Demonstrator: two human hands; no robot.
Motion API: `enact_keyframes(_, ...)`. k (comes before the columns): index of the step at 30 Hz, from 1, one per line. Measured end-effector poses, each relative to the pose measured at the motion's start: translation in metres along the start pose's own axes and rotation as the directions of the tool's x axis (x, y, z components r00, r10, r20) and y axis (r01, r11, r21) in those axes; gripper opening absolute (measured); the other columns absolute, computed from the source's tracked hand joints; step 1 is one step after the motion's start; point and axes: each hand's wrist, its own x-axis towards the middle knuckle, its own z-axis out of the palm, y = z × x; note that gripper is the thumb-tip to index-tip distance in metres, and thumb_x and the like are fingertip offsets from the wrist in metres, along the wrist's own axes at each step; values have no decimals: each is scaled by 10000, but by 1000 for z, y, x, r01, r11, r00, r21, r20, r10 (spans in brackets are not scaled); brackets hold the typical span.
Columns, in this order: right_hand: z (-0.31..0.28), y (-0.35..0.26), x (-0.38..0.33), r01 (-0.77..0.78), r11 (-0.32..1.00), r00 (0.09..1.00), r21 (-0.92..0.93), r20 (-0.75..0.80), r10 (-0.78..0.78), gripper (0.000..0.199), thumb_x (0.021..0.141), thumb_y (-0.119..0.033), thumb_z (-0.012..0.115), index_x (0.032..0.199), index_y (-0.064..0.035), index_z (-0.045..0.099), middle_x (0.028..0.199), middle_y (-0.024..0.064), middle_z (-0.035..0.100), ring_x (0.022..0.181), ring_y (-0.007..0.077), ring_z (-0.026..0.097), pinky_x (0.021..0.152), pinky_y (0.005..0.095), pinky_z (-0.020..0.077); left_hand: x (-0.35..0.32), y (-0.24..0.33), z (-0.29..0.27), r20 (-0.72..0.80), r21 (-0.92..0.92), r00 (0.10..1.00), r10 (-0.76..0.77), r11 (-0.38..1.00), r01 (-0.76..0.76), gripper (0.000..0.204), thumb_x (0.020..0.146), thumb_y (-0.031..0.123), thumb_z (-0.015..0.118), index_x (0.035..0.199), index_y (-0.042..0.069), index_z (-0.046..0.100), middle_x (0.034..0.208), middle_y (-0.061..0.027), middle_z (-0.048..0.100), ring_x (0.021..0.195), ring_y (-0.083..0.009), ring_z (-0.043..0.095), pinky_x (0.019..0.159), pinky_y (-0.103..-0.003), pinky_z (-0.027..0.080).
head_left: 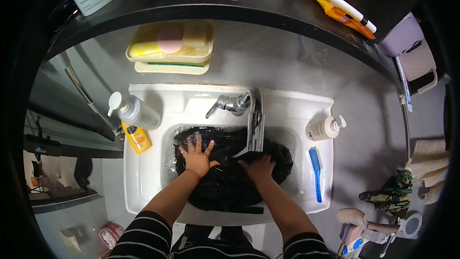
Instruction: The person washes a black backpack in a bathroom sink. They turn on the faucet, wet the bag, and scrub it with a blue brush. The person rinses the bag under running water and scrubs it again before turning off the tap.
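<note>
Here I am at the white washbasin [143, 189], its broad rim all around my work; down in the bowl, dead centre, sits the bunched black fabric [227, 184], wet and glossy, nearly filling the space, clear water and a few bubbles at its left side; up on the wall ledge behind, left of centre, there's the cream two-tier soap tray [172, 69], something round and pink on its top tier; and the chrome faucet [255, 132], its spout reaching out over the fabric; now my left hand [195, 161], palm down on the fabric, fingers fanned wide; my right hand [261, 167], pressed in near the spout, thumb pointing left, fingertips hidden, so whether it grips any cloth I cannot tell; on the basin's left ledge, the tall translucent pump bottle [142, 114]; on the right ledge, a smaller white pump bottle [321, 129]; back left, the yellow bottle [137, 138], just beside the tall one; and finally, below the white pump, a slim blue long-handled implement [316, 175] lies lengthwise along the right rim.
</note>
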Motion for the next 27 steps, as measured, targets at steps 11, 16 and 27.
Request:
enact_keyframes(11,-24,51,20,307,948,926,81,205,-317,708,764,-701,540,924,-34,717,1121,228,618,1162,351,503,888,443,471,15,-12,11,-50,-166,993,106,980,-113,782,724,581,681,1394,250,454,1377,-237,451,1224,-376,489,1046,-520,308)
enact_keyframes(16,-87,89,-52,492,869,858,58,-197,-473,1060,556,-559,808,1409,-142,337,1406,243,377,1325,391,338,1035,599,281,1,-65,-41,70,-593,953,295,780,-198,970,656,662,701,1411,123,420,1422,-220,405,1302,-418,388,1106,-427,288)
enact_keyframes(27,5,47,41,255,967,846,-24,-478,-235,588,753,-158,643,1301,-179,432,1081,119,616,1029,293,587,1017,544,330,-62,-7,-9,-207,-236,970,130,955,-179,827,647,632,686,1380,348,430,1331,-156,440,1172,-353,479,993,-708,220)
